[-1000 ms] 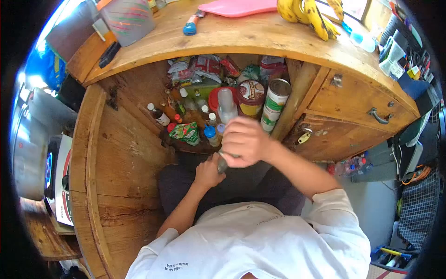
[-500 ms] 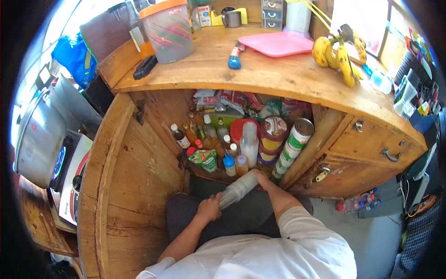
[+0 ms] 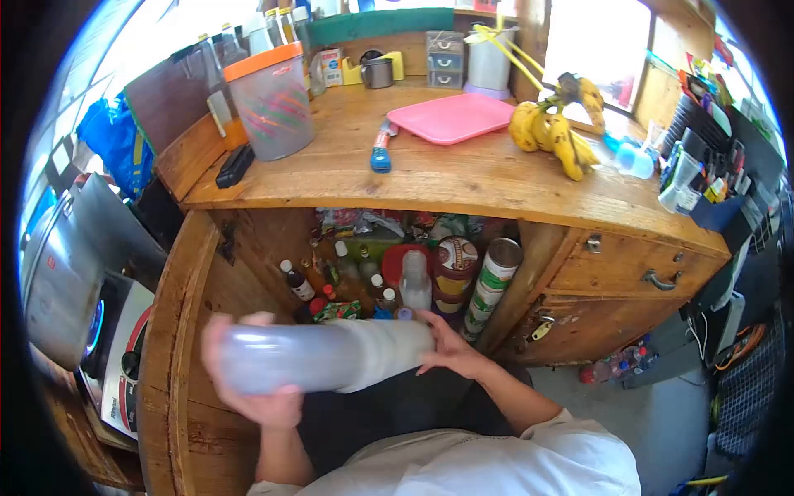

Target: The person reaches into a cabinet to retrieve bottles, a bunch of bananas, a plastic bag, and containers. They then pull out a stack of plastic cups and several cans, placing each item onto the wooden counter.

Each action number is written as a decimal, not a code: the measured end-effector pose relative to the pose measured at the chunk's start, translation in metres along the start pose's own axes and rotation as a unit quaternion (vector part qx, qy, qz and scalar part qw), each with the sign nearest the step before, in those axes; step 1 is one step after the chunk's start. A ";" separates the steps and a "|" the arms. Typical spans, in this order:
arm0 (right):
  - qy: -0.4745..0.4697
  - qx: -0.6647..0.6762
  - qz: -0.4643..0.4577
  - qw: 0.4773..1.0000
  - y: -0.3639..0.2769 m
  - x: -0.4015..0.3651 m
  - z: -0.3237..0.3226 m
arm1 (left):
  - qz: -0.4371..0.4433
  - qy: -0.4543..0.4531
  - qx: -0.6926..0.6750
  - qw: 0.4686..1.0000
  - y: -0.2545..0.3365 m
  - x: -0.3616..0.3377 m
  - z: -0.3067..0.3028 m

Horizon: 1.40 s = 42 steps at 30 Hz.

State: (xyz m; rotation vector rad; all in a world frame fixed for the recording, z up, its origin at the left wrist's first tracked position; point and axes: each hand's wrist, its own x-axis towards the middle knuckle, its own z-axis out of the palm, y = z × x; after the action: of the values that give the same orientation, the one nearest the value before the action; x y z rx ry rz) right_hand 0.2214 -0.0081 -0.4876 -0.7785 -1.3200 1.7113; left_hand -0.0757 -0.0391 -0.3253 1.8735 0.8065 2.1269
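Note:
A long stack of clear plastic cups (image 3: 331,357) lies nearly level between my two hands, in front of the open cabinet. My left hand (image 3: 260,397) is wrapped round its wider left end, smeared by motion. My right hand (image 3: 451,347) grips the narrower right end, thumb and fingers on either side. Behind the stack, the cabinet shelf holds several bottles, among them a dark bottle with a white cap (image 3: 298,281). Another upright clear cup stack (image 3: 415,279), a brown-lidded tub (image 3: 456,269) and a tall green-and-white can column (image 3: 494,285) stand there too.
The open cabinet door (image 3: 219,355) rises on my left, beside a stove (image 3: 124,364) with a blue flame under a large pot (image 3: 62,281). On the countertop (image 3: 331,182) are a pink tray (image 3: 451,118), bananas (image 3: 550,136) and an orange-rimmed bin (image 3: 271,103).
The cup stack has been raised towards me and turned from slanting to nearly level. My left hand has moved up and left with its end. The view has tilted up, showing more countertop.

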 end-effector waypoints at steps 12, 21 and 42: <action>0.235 -0.451 -0.244 0.825 -0.306 -0.032 0.071 | 0.262 -0.156 -0.095 0.948 0.081 0.286 0.098; 0.420 -0.590 -0.221 0.653 -0.300 0.033 0.003 | 0.039 -0.213 -0.109 0.970 0.070 0.302 0.280; 0.562 -0.572 -0.293 0.520 -0.283 0.043 0.003 | -0.194 -0.434 0.343 0.810 -0.265 -0.092 0.231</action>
State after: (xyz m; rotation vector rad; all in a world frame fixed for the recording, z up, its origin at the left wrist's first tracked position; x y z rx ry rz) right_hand 0.2641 0.0612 -0.2132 -1.4898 -1.2449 -0.5733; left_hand 0.1083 0.1992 -0.5283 2.3519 1.6003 0.5709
